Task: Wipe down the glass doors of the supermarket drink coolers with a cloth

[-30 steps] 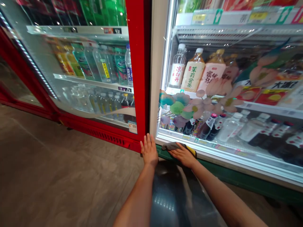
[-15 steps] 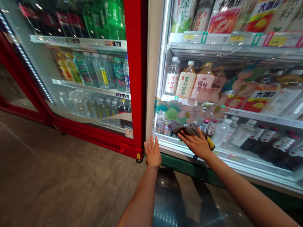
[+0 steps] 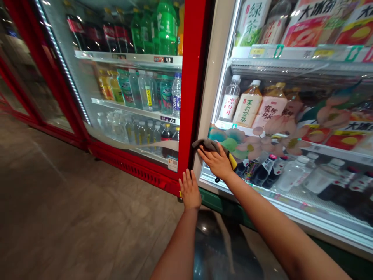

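My right hand (image 3: 217, 162) presses a grey cloth with a yellow edge (image 3: 207, 145) flat against the glass door (image 3: 291, 116) of a white-framed drinks cooler, near its left edge. My left hand (image 3: 190, 190) rests open, fingers spread, on the bottom corner where the white frame (image 3: 210, 93) meets the red cooler's frame (image 3: 190, 89). Behind the glass stand bottles of tea (image 3: 248, 105) and water. A flower decal (image 3: 250, 142) covers part of the door.
The red cooler (image 3: 131, 97) on the left holds several soft-drink and water bottles behind its glass. A green base (image 3: 224, 204) runs under the white cooler. The brown tiled floor (image 3: 58, 202) stretches to the left and a glossy dark floor patch lies below my arms.
My right hand has slid the cloth up from the door's bottom rail and leftward toward the frame's edge. My left hand has stayed at the bottom corner. The view has shifted right.
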The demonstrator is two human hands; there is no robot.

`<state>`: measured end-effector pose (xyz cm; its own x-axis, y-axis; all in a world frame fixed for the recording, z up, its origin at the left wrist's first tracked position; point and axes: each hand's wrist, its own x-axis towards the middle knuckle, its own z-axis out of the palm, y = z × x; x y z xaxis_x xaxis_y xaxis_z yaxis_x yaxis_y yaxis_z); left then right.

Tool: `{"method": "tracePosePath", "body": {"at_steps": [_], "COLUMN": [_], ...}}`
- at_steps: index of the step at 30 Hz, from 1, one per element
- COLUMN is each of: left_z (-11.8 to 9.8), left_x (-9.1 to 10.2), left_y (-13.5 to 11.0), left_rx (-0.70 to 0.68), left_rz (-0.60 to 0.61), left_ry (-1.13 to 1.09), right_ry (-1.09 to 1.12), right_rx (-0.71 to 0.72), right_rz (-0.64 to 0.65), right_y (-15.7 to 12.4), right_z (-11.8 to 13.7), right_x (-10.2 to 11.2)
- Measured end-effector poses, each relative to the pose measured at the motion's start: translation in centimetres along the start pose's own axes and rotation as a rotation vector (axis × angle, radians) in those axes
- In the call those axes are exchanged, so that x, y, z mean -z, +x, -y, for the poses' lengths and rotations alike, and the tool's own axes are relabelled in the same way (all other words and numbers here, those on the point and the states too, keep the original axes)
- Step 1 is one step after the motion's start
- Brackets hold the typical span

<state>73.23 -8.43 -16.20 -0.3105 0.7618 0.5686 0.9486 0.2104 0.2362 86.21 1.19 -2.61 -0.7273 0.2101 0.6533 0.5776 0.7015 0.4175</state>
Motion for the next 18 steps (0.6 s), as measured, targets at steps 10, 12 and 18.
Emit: {"method": "tracePosePath", "body": {"at_steps": [10, 12, 18], "left_z": [0.0, -0.7, -2.6], "left_x": [0.5, 1.1, 4.0], "left_y": [1.6, 2.7, 6.9], "left_rx": [0.009, -0.014, -0.127], "left_rz": [-0.084, -0.1, -0.117], "left_ry": [-0.008, -0.015, -0.057], "right_ry": [0.064, 0.07, 0.01], "right_rx": [0.22, 0.263, 0.302], "right_rz": [0.039, 0.036, -0.024], "right_y": [0.1, 0.5, 3.7], "right_z": [0.7, -0.1, -3.1], "right_x": [-2.0, -1.6, 1.4]}}
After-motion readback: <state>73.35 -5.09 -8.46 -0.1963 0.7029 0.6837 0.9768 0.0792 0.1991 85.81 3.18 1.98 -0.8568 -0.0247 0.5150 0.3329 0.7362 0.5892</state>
